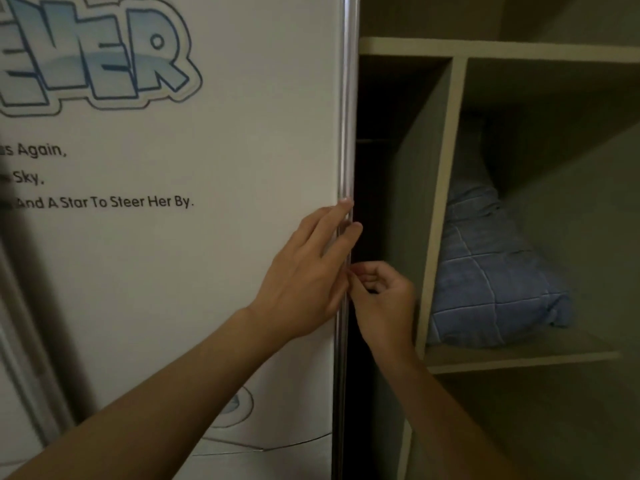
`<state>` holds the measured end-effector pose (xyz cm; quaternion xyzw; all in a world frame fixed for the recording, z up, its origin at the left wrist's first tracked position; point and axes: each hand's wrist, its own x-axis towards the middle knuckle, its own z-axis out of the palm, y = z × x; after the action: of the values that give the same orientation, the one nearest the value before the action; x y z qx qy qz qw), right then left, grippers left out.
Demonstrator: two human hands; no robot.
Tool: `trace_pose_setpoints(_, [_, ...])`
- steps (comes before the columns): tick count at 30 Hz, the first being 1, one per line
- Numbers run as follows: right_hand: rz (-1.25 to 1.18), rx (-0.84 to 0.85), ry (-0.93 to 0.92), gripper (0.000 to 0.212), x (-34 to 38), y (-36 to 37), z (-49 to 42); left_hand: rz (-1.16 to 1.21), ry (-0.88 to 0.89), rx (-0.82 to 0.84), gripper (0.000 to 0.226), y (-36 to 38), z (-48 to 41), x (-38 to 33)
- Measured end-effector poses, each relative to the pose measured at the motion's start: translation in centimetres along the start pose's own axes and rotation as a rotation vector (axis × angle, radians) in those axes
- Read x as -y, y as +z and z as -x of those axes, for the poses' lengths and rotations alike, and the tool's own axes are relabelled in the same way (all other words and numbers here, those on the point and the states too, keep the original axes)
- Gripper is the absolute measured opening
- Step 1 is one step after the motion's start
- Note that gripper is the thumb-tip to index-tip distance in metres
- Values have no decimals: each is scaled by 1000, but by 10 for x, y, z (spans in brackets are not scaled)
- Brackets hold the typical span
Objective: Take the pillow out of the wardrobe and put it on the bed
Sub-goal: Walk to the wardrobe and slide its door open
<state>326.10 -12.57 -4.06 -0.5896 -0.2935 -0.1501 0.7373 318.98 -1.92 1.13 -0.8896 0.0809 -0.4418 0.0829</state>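
Seeing the pillow yet, operator?

Yes, desk. From my head view it is blue and quilted, lying inside the wardrobe on a shelf. It sits in the compartment just right of the upright divider, with its near end by the shelf's front edge and the rest sloping up into the dim back. Neither hand touches it.

Where are the hands, then?

Both are at the sliding door, well left of the pillow. The left hand lies flat on the door's white face with its fingers straight. The fingertips reach the chrome edge strip, and one finger crosses over it.

And the right?

The right hand is just beside the left, on the open side of the strip. Its fingers are curled in and pinch the door's edge. I can't tell how firmly, because the fingertips blur into the left hand there.

What about the door itself?

It covers the left part of my view. Big blue outlined letters run across the top, with lines of small dark print below them. To the right of the strip there is a dark gap, then the divider, then the pillow's compartment.
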Motion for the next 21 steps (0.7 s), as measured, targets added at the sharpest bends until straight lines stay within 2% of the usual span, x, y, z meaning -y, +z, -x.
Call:
trace_pose_setpoints(6, [-43,53,45,3,2,38,15,-28,-42,3,49,-18,25,25])
trace_pose_setpoints(21, [-120,183,101,3,8,126,40,-198,-137,44,50,-61,81,87])
